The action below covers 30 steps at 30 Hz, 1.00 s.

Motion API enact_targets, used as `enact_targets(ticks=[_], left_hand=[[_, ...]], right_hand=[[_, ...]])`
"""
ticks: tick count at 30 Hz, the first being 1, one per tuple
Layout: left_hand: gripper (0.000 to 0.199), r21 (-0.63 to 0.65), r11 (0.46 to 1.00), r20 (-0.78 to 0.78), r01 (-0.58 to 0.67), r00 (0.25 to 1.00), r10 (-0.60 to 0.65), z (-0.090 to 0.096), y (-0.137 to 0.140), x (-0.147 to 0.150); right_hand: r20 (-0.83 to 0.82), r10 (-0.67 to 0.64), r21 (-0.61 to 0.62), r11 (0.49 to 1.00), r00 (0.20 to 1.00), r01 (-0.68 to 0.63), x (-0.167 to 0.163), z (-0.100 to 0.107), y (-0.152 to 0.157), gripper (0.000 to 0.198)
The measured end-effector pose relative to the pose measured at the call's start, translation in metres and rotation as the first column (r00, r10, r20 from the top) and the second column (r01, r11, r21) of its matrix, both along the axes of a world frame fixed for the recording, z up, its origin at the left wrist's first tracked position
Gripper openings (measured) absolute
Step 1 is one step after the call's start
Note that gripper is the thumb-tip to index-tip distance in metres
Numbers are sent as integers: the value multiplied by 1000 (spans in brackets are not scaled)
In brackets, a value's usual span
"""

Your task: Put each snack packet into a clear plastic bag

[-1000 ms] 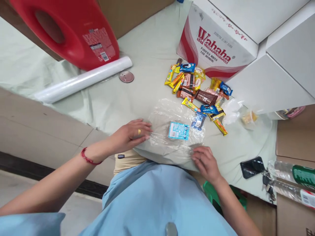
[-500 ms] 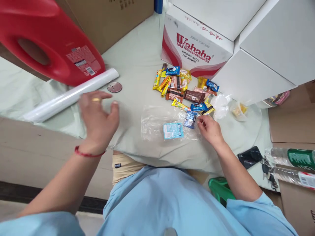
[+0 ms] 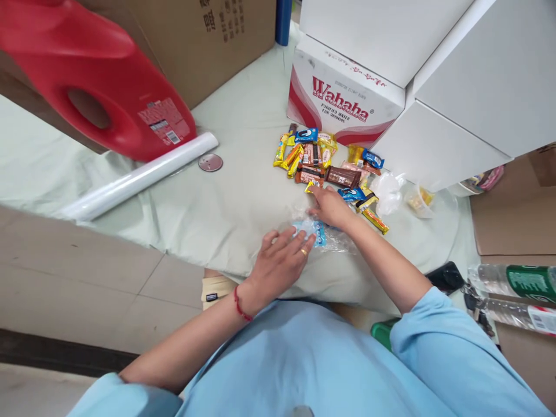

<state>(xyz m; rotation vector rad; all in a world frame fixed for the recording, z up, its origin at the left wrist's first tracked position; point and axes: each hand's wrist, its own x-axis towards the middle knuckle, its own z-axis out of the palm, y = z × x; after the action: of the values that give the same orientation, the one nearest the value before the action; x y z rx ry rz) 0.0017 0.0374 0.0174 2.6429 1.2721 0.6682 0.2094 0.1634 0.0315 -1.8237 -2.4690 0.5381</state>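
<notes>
My left hand (image 3: 280,260) lies palm down, its fingers stretched over a clear plastic bag (image 3: 339,240) and a light-blue packet (image 3: 320,233). Just beyond it, my right hand (image 3: 333,207) has its index finger at the tip of a yellow wrapped snack (image 3: 310,186); the thumb is apart, lower down by the bag. Most of that snack is covered by the hand. A pile of wrapped snacks lies beyond, among them a brown packet (image 3: 343,176) and a blue packet (image 3: 351,194). Right of my right wrist rests a yellow-and-red stick packet (image 3: 375,220).
A white carton (image 3: 343,95) stands behind the snacks. At left are a red jug (image 3: 125,87), a white roll (image 3: 143,176) and a round disc (image 3: 211,163). On the right lie a small plastic cup (image 3: 420,201), a black case (image 3: 445,277) and plastic bottles (image 3: 521,281).
My left hand has come right and down onto the bag and light-blue packet. My right hand has moved left and up to the yellow snack. A yellow-and-red stick packet now shows at right.
</notes>
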Motion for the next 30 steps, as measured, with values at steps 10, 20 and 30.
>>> enact_targets(ticks=[10, 20, 30], left_hand=[[25, -252, 864, 196, -436, 851, 487, -17, 36, -7], [100, -644, 675, 295, -360, 698, 653, -23, 72, -22], [31, -689, 640, 273, -341, 696, 664, -11, 89, -31]], right_hand=[[-380, 83, -31, 994, 921, -103, 15, -1, 12, 16], [-379, 209, 29, 976, 902, -214, 16, 11, -18, 22], [-343, 183, 225, 968, 921, -109, 23, -14, -45, 34]])
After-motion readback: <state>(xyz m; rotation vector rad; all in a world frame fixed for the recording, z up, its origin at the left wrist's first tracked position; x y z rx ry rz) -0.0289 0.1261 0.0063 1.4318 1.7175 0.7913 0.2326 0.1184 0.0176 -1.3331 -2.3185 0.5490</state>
